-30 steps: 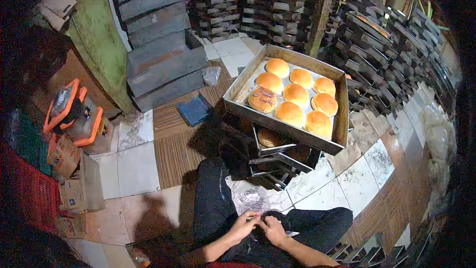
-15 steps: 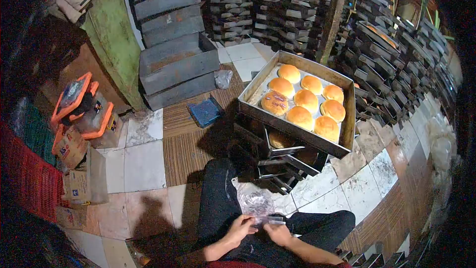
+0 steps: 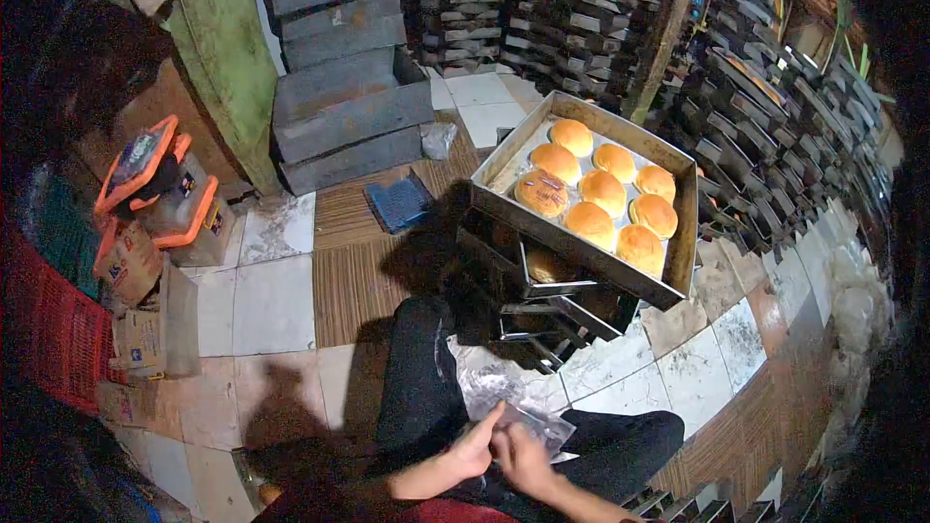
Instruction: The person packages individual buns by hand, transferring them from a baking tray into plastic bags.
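My left hand (image 3: 477,447) and my right hand (image 3: 523,458) meet over my lap, both pinching a clear plastic bag (image 3: 538,422). A pile of more clear bags (image 3: 494,385) lies on the floor between my dark-trousered legs. Ahead stands a metal baking tray (image 3: 675,237) with several golden round buns (image 3: 591,221); one bun (image 3: 542,192) at its left looks wrapped. The tray rests on a stack of empty tins, with another bun (image 3: 544,267) showing in a tin below.
Stacks of dark baking tins (image 3: 775,87) fill the right and back. Large grey trays (image 3: 339,77) are piled at the left by a green pillar. Orange-lidded boxes (image 3: 160,199), cardboard packs and a red crate (image 3: 48,329) sit at far left. A blue item (image 3: 400,204) lies on the tiled floor.
My hands have drawn closer together and lower on my lap, with the plastic bag now bunched between them. The view has shifted slightly.
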The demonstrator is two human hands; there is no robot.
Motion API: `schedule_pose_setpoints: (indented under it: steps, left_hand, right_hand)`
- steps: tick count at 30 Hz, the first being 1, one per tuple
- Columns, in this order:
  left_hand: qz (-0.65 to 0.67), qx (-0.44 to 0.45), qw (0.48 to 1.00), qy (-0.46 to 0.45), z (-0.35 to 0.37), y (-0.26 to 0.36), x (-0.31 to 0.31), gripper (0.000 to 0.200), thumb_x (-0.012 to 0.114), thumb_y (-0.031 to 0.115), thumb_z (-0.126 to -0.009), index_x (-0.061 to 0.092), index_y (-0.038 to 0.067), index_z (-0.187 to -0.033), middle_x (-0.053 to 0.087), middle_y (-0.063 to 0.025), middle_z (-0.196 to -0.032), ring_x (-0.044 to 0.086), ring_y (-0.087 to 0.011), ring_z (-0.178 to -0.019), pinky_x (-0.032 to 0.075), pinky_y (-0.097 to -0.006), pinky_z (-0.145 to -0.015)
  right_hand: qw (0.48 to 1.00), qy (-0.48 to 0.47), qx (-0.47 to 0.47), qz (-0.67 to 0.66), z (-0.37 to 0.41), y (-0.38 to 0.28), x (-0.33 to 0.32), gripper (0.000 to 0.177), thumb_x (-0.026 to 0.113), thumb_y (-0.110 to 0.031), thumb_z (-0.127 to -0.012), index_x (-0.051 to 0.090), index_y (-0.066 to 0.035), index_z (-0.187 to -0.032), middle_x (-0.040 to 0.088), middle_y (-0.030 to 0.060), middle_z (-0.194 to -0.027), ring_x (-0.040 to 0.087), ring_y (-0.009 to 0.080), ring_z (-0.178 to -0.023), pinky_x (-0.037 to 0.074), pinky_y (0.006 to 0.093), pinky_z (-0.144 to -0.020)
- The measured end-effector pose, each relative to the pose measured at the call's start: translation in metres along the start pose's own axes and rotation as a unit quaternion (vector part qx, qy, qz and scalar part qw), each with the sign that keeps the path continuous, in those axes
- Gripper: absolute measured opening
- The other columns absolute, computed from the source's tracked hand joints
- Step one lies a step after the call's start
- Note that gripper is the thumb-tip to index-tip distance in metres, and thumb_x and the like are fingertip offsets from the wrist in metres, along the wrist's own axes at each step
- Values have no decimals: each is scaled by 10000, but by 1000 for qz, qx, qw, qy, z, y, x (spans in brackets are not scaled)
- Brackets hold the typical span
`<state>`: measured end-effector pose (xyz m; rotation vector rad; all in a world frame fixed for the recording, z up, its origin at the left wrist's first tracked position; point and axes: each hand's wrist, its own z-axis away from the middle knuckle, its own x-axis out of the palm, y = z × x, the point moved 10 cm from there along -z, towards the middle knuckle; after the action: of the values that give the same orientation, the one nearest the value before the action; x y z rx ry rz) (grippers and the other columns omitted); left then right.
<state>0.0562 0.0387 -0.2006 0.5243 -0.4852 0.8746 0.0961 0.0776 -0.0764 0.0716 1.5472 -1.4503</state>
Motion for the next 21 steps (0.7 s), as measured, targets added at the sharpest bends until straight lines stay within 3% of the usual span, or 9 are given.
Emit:
schedule_pose_setpoints:
  steps: [1,5,7,9,11,13,16,18,21]
  left_hand:
    - [-25,20,999,18,15,16,12,363,591,290,-820,499,56,-1081,560,-108,-937,539,-222,-816,436,-370,-721]
    - [-34,309,950,9,76,119,55,138,546,141,-856,559,32,-941,586,-25,-832,563,-98,-688,475,-244,-614]
    - [-119,337,928,-105,95,153,83,150,549,163,-862,580,25,-912,595,-21,-846,555,-92,-738,447,-222,-670]
    - [-181,334,912,-157,112,162,102,153,553,167,-862,590,21,-891,598,-22,-845,555,-94,-756,440,-223,-678]
    - [-431,439,778,-126,130,172,119,145,576,160,-848,602,18,-838,603,-27,-795,550,-93,-719,443,-233,-662]
    - [-407,438,780,-184,135,177,120,125,594,144,-834,605,20,-815,597,-24,-758,541,-88,-689,441,-231,-640]
    - [-330,461,773,-285,137,182,116,90,636,99,-796,604,16,-807,580,-14,-682,512,-76,-617,430,-224,-583]
    - [-270,440,837,-182,127,201,94,105,632,119,-803,596,25,-834,578,-4,-717,498,-64,-643,418,-212,-596]
    - [-271,393,875,-81,119,210,64,116,576,148,-849,587,37,-877,574,2,-766,488,-62,-691,405,-202,-636]
  right_hand:
    - [975,99,-187,-64,8,-36,-5,195,542,-42,-782,479,17,-957,537,262,-891,532,428,-791,447,426,-682]
    - [982,122,-72,-126,8,-31,-75,187,605,-74,-752,547,51,-877,611,164,-870,595,228,-828,458,341,-722]
    - [940,314,-137,-18,0,-56,-141,660,720,-186,-686,391,52,-1207,489,198,-1131,484,318,-1042,363,383,-921]
    - [939,275,-133,-155,-37,-60,-162,883,781,-261,-619,286,59,-1277,391,195,-1246,371,307,-1174,280,387,-996]
    - [956,71,-45,-281,-70,-54,-146,723,721,-249,-712,332,20,-1258,460,141,-1182,459,234,-1065,364,341,-921]
    - [893,-78,65,-438,-76,-47,-114,554,644,-230,-799,372,-24,-1236,513,88,-1099,499,149,-964,428,283,-816]
    - [835,-126,123,-521,-86,-53,-102,444,638,-234,-805,457,-28,-1155,563,62,-983,530,129,-874,446,270,-745]
    - [875,-68,169,-447,-90,-47,-114,198,604,-226,-833,596,-30,-856,593,6,-722,540,91,-645,440,244,-584]
    - [922,57,47,-380,-111,-46,-156,185,558,-174,-863,603,5,-874,599,26,-738,549,96,-693,438,240,-635]
